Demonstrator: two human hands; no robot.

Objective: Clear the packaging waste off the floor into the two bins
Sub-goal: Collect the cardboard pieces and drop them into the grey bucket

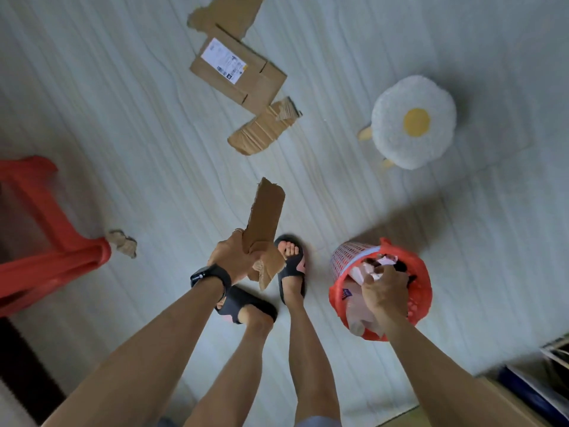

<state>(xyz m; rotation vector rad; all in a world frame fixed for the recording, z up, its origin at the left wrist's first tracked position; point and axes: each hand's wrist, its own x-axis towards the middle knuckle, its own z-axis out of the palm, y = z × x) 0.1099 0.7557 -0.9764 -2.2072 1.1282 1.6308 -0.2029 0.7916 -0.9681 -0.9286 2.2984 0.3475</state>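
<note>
My left hand (234, 255) grips a torn strip of brown cardboard (266, 215), held upright above my feet. My right hand (386, 291) is over the red plastic basket bin (420, 291) at the right, its fingers closed on pale plastic wrapping (383, 265) that sits in the bin. On the floor ahead lie a flattened box with a white shipping label (240, 72), a ragged cardboard sheet (229, 13) behind it and a creased cardboard piece (264, 129) in front. A small crumpled scrap (123, 241) lies at the left.
A red plastic stool (40, 229) stands at the left, next to the crumpled scrap. A white fluffy stool with a yellow centre (412, 121) stands at the right rear. Dark items and a pale edge (542, 386) sit at the bottom right. My feet wear black sandals (291, 269).
</note>
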